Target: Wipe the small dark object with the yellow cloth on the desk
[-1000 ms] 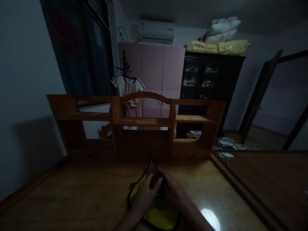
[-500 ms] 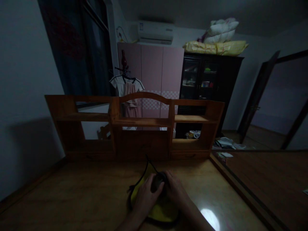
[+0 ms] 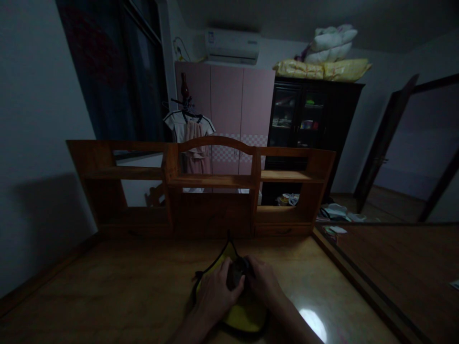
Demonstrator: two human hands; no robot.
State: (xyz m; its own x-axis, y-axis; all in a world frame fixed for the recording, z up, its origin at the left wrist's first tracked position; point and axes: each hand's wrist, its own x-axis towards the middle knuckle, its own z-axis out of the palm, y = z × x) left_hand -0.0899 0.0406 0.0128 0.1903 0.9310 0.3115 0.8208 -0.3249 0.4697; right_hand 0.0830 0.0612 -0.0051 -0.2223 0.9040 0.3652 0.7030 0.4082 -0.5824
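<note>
A yellow cloth item with black edging (image 3: 247, 313) lies on the wooden desk (image 3: 118, 291) just in front of me. Both my hands rest on it, side by side. My left hand (image 3: 214, 292) and my right hand (image 3: 264, 282) are closed round a small dark object (image 3: 236, 273) between them; the dim light hides what it is. A thin black strap or cord (image 3: 229, 239) runs from the cloth toward the shelf.
A low wooden shelf unit (image 3: 201, 184) stands along the desk's back edge. A raised wooden ledge (image 3: 358, 282) borders the desk on the right. Behind are a pink wardrobe (image 3: 233, 114), a dark glass cabinet (image 3: 304, 124) and hanging clothes (image 3: 191, 138).
My hands and the yellow cloth have barely shifted; the fingers keep working the dark object. The view moved slightly.
</note>
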